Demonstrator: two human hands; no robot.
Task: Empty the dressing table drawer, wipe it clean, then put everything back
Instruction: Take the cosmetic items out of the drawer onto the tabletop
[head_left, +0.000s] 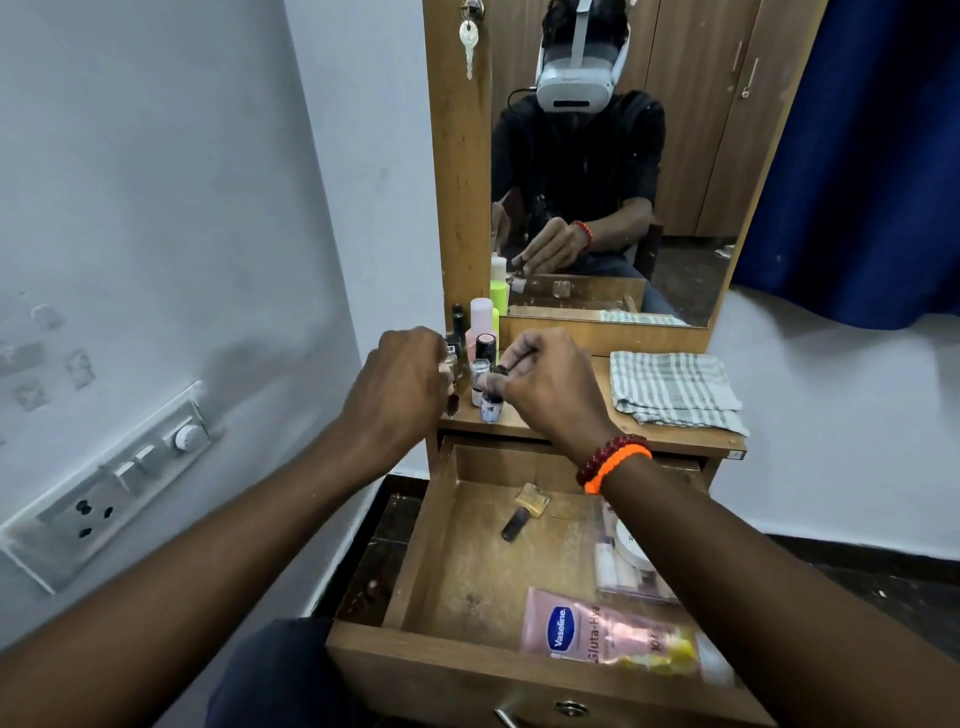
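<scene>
The wooden drawer (415, 545) stands pulled open below the dressing table top (675, 439). Inside lie a pink Vaseline tube (597, 631), a small dark stick (514, 524), a gold item (534, 499), a white round jar (631, 543) and a clear packet (631, 577). At the top's left end, my left hand (400, 384) grips a small bottle (451, 358) among the standing bottles. My right hand (545, 387) pinches a small dark-capped bottle (491, 404) just above the table top.
A pink bottle (480, 319), a yellow-green bottle (500, 288) and several small vials crowd the top's left end. A folded checked cloth (675, 389) lies at its right. A mirror (597, 156) rises behind; a switch panel (119, 478) is on the left wall.
</scene>
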